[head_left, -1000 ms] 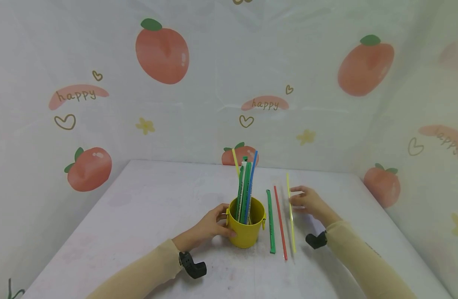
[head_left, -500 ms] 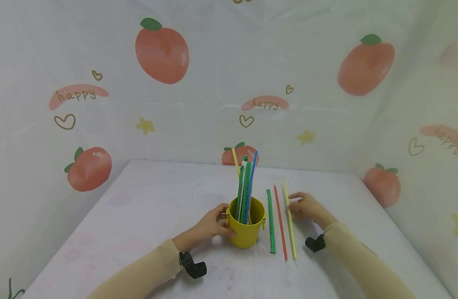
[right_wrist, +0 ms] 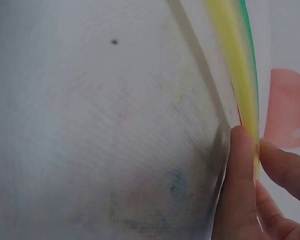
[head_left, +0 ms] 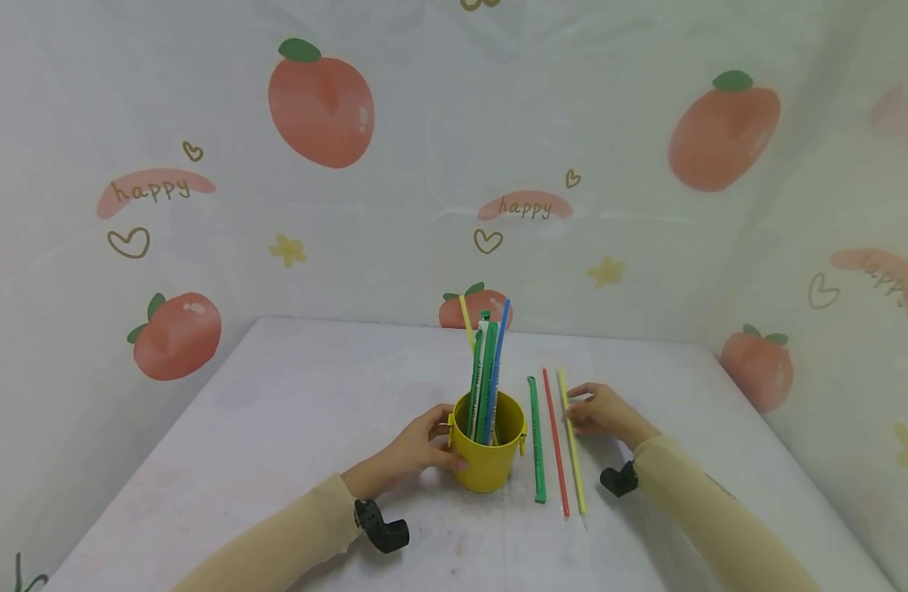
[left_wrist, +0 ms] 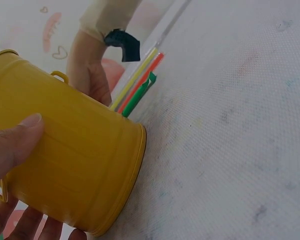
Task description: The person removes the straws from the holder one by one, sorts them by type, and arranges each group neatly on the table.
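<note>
A small yellow bucket stands upright on the table, holding several straws in green, white, blue and yellow. My left hand grips its left side; in the left wrist view the thumb lies across the wall, fingers partly hidden beyond it. To the right, my right hand pinches a yellow straw between thumb and fingers, which the right wrist view shows closely. This straw lies low, close to the tabletop. Left of it are a red straw and a green straw, roughly parallel.
The white table meets a white cloth backdrop printed with red fruit and "happy" lettering. Each wrist carries a black device, such as the left one.
My right hand has moved slightly left and toward me, and the yellow straw's far end has shifted left, nearer the red straw. My left hand and the bucket have stayed put.
</note>
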A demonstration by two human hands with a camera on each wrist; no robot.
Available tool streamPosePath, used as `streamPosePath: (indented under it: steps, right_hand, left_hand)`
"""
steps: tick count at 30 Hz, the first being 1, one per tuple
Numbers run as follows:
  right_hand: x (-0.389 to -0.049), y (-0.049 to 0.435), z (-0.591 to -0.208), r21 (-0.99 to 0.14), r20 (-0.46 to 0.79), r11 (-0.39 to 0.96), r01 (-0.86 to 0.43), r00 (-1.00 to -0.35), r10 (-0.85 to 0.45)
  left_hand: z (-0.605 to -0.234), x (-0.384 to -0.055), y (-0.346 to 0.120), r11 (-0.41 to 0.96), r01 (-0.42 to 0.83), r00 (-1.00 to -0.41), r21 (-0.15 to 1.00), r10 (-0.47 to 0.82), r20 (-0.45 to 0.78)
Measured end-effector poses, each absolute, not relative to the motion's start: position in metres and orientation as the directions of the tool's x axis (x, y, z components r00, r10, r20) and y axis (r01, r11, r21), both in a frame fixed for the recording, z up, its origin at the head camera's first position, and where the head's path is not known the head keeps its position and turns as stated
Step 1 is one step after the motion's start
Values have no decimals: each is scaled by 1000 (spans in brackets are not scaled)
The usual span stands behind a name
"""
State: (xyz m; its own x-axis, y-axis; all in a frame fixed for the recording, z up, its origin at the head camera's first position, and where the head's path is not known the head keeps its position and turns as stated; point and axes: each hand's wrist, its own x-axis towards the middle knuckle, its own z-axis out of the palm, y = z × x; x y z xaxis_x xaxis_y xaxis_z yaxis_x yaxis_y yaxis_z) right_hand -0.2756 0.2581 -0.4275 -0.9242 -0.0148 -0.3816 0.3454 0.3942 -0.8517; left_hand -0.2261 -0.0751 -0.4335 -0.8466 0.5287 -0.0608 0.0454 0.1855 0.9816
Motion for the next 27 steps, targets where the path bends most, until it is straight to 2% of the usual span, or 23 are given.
streamPosePath:
  steps: [15,27]
  right_hand:
    - [-278,252,-427,-794,-414,478,376,-910,27]
    - [-280,252,-429,-793,-441,456,404,-897,29]
  left_hand:
    - [-436,-229,-76,195,48,-847,980,528,-63]
    - [-437,-229,-77,190,46,-844,981,533,-64]
